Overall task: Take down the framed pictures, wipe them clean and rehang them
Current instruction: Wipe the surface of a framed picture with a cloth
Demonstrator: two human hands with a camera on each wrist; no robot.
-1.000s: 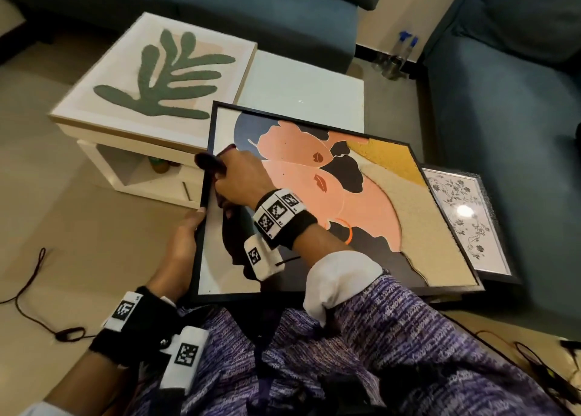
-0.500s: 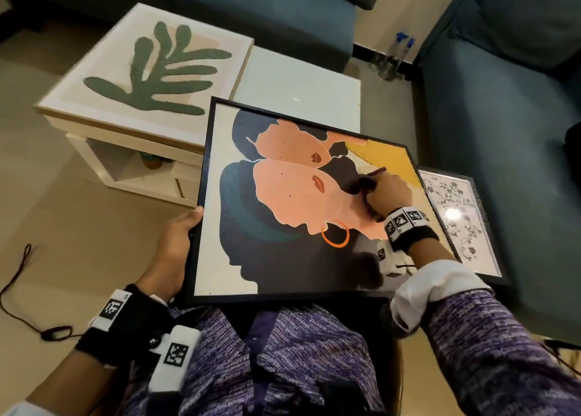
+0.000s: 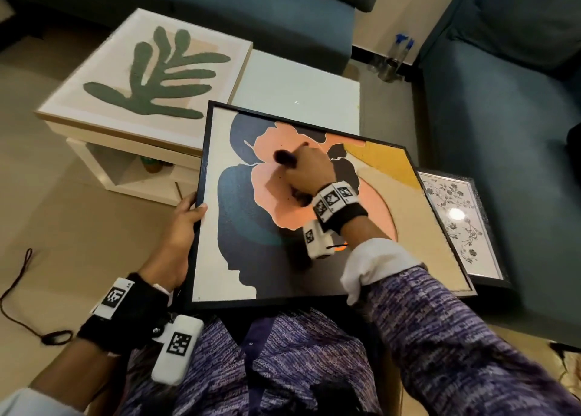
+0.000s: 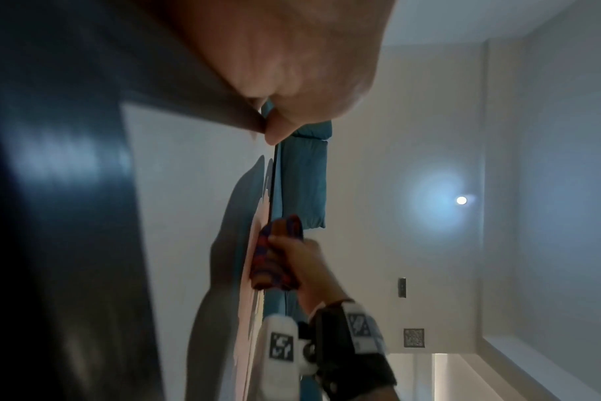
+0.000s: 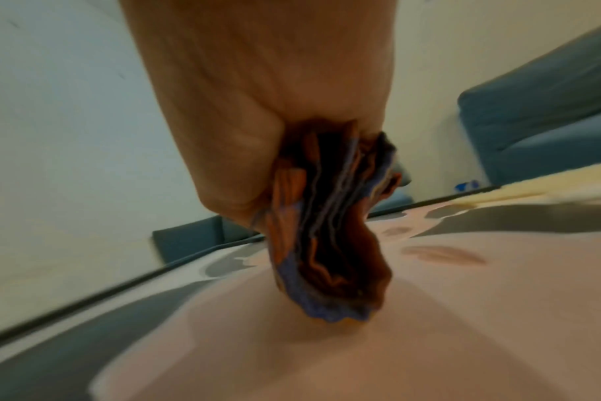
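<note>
A black-framed picture of two peach faces lies tilted across my lap. My left hand grips its left edge, thumb on the glass; the left wrist view shows the left hand pinching the frame. My right hand holds a bunched dark cloth pressed on the upper peach face. In the right wrist view the cloth is orange, blue and dark, squeezed in the right hand against the glass. In the left wrist view the cloth shows too.
A green-leaf picture in a light frame lies on the white coffee table. A small floral picture lies by the right sofa. Spray bottles stand in the corner. A cable trails on the floor at left.
My right hand has swept the cloth from the picture's left edge to its right side and back to the upper middle. My left hand stays on the left edge.
</note>
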